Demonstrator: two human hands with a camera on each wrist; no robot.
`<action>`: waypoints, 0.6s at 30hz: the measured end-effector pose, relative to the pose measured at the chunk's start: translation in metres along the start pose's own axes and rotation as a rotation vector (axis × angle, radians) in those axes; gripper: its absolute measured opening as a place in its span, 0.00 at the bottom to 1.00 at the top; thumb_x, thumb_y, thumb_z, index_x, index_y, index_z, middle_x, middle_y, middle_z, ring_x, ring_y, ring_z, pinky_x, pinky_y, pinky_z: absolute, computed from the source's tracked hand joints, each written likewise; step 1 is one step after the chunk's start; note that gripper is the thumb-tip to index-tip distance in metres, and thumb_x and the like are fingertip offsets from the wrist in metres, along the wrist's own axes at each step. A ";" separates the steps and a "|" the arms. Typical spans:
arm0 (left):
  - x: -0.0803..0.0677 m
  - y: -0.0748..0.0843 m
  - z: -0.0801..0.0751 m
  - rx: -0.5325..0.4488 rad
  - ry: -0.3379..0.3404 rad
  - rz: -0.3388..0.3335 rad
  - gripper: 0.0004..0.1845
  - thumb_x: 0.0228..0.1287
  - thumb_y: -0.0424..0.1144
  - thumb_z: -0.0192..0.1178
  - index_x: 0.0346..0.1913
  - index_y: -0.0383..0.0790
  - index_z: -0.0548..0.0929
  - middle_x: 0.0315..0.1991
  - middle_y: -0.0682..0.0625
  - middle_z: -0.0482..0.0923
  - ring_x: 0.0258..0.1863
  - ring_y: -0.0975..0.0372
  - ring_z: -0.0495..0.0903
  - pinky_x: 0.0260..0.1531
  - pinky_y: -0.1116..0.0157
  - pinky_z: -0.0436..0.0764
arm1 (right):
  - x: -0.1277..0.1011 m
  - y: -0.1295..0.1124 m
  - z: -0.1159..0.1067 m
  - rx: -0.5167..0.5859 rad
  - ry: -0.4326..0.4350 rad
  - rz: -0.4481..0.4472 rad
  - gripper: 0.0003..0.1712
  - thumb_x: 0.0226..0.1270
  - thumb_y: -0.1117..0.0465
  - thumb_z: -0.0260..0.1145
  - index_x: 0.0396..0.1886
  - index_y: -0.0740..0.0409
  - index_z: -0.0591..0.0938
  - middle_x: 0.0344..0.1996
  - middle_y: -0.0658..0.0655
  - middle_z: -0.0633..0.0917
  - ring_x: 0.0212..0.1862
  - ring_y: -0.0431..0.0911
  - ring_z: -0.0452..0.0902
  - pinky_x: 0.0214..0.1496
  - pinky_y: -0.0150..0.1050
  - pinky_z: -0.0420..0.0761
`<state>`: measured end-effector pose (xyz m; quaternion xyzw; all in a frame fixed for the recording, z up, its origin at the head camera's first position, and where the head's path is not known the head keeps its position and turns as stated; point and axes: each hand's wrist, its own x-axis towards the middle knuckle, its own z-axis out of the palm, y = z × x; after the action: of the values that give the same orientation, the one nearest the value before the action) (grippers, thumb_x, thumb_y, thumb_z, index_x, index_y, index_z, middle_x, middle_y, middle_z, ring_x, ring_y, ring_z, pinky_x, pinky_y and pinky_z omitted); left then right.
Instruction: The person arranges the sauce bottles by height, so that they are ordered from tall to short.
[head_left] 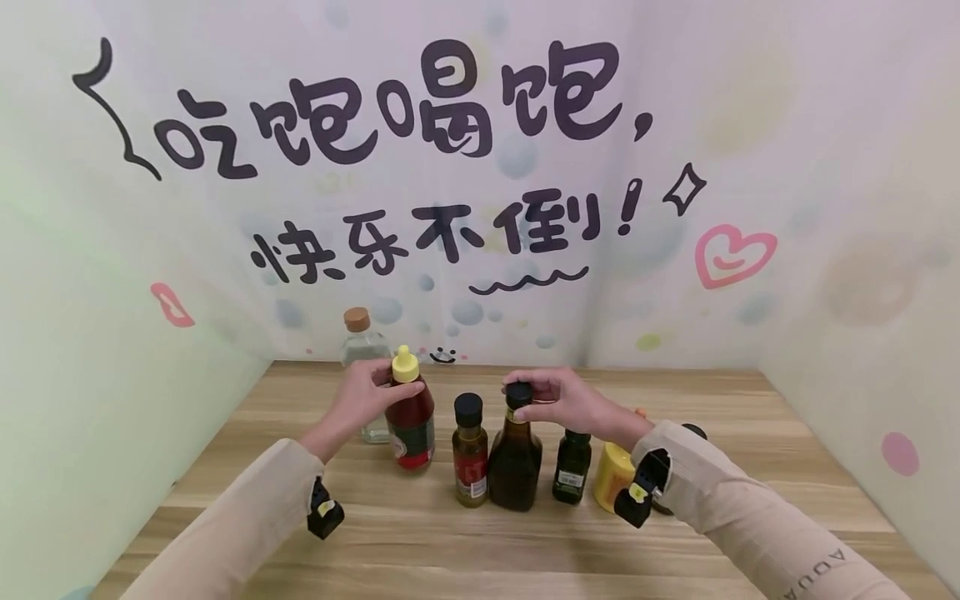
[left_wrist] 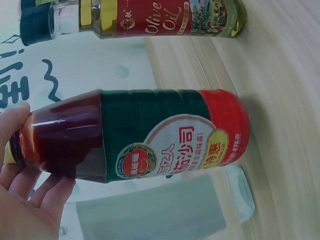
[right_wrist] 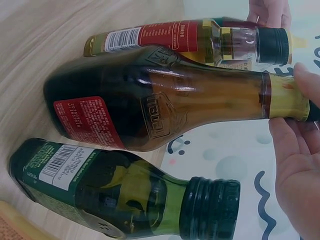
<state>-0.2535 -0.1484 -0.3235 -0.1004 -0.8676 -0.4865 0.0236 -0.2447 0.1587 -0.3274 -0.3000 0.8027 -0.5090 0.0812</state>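
Note:
My left hand (head_left: 365, 396) grips a tomato ketchup bottle (head_left: 410, 423) around its neck, just below the yellow nozzle cap. The bottle is roughly upright, its red base close to the tabletop, and its green label shows in the left wrist view. Fingers and thumb of my right hand (head_left: 564, 398) hold the neck of a dark brown glass bottle (head_left: 515, 468) just under its black cap. Between the two held bottles is an olive oil bottle (head_left: 471, 468) with a black cap and red label. On the brown bottle's other side stands a small dark green bottle (right_wrist: 125, 190).
Behind the ketchup is a clear bottle (head_left: 363, 340) with an orange-brown cap. A yellow container (head_left: 613, 477) stands at the right, partly behind my right wrist, with a dark-capped item beyond. The wooden table (head_left: 420, 558) meets a printed backdrop (head_left: 517, 325) at the back.

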 end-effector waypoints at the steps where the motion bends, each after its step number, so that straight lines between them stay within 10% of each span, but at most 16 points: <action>1: 0.002 -0.001 0.002 -0.001 0.004 -0.006 0.20 0.69 0.36 0.69 0.58 0.27 0.84 0.58 0.32 0.84 0.60 0.40 0.82 0.57 0.44 0.83 | 0.000 0.000 0.000 -0.001 0.001 0.004 0.24 0.68 0.74 0.69 0.63 0.76 0.78 0.58 0.74 0.82 0.52 0.53 0.85 0.51 0.36 0.86; 18: 0.026 -0.004 0.026 -0.019 0.036 -0.032 0.22 0.69 0.34 0.69 0.61 0.26 0.82 0.62 0.32 0.81 0.63 0.41 0.79 0.61 0.44 0.80 | 0.001 0.001 0.000 -0.004 0.013 -0.007 0.24 0.69 0.73 0.69 0.63 0.75 0.78 0.60 0.75 0.81 0.54 0.58 0.85 0.52 0.36 0.85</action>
<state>-0.2780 -0.1246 -0.3369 -0.0780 -0.8639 -0.4967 0.0304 -0.2455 0.1585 -0.3282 -0.2994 0.8031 -0.5098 0.0736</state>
